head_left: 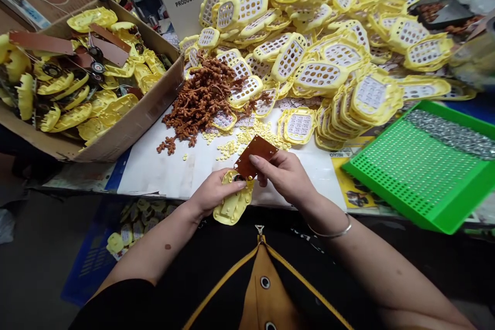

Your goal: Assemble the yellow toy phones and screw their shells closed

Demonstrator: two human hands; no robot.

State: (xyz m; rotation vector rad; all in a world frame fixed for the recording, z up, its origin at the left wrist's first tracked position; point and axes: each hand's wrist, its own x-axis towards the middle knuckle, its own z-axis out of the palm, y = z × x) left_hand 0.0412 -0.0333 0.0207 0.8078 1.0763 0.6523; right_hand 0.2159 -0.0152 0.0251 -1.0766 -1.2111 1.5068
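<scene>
My left hand (215,192) grips a yellow plastic shell (233,205) at the table's near edge, fingers curled over its top. My right hand (285,175) pinches a brown circuit board (256,154) by its lower edge and holds it tilted over the shell, touching it. A silver bangle sits on my right wrist. Just beyond the hands lie small yellow button pieces (235,142) on white paper (185,167).
A heap of brown rubber parts (201,100) lies ahead. Behind it rises a big pile of yellow keypad shells (328,46). A cardboard box (127,129) at left holds assembled shells with boards. A green perforated tray (417,170) with screws sits at right. A blue crate (88,263) stands below.
</scene>
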